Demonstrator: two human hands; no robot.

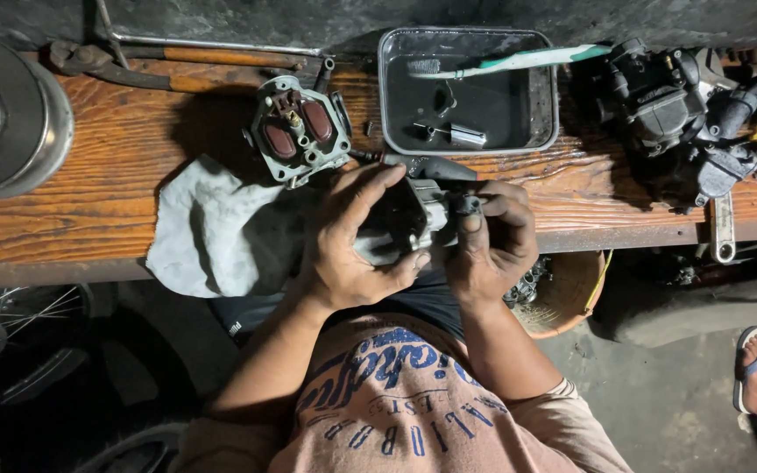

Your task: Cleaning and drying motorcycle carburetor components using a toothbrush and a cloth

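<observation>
Worn, grooved wooden worktop (89,201) carries all; over its near edge, both hands hold a dark metal carburettor body (405,223), left hand (348,241) curled firmly round it, right hand (492,241) closed on its end with thumb pressing. Behind the body: black rectangular tray (545,105) holding small loose parts; left of it, crumpled grey rag (212,228) and grey float-bowl casting (300,127). Risk, judged: greasy fingers slipping, body falling off the edge to the floor.
</observation>
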